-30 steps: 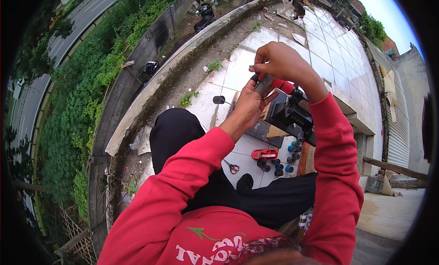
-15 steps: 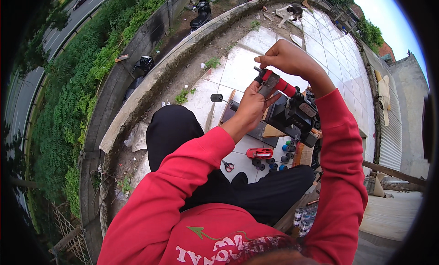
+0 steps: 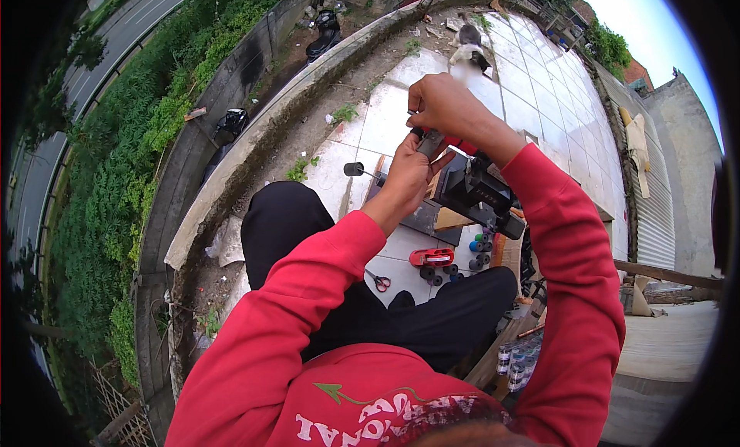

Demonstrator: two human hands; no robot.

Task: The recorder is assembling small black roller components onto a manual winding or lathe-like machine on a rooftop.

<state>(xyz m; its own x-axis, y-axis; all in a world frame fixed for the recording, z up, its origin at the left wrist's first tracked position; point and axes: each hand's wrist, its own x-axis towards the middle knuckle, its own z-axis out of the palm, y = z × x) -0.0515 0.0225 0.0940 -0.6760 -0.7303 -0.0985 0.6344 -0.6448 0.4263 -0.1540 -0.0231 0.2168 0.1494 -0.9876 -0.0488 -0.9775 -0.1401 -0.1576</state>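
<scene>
In the upper middle of the frame both hands met over a small grey and red tool [image 3: 432,142]; the left hand [image 3: 407,172] was curled closed around its lower end, thumb up; the right hand [image 3: 447,108] was folded shut over its top from above. Just right of them sat a black boxy device [image 3: 474,189] on the white tiled floor [image 3: 385,119]; lower, near the centre, lay a red tape dispenser [image 3: 432,257], small dark rolls [image 3: 443,273] and scissors [image 3: 379,281]; a black knob on a rod [image 3: 354,169] stood left of the hands.
</scene>
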